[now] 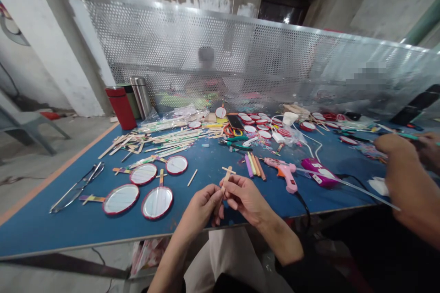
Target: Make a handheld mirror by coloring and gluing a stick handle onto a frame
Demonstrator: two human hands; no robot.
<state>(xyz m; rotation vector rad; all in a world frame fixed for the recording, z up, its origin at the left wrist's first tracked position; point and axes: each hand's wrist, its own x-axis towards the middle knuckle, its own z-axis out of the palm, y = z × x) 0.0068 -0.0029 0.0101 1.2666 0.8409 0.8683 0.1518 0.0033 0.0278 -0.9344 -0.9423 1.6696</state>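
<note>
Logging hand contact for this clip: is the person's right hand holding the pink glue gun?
No, the right hand pinches a wooden craft stick, and the pink glue gun lies apart on the table.

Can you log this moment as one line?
Left hand: grips wooden craft-stick cross | Right hand: pinches same cross | Nearby: pink glue gun

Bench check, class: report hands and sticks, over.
Left hand and right hand pinching crossed wooden craft sticks over the blue table. Pink hot glue gun to the right. Round stick-handled mirror to the left.
</note>
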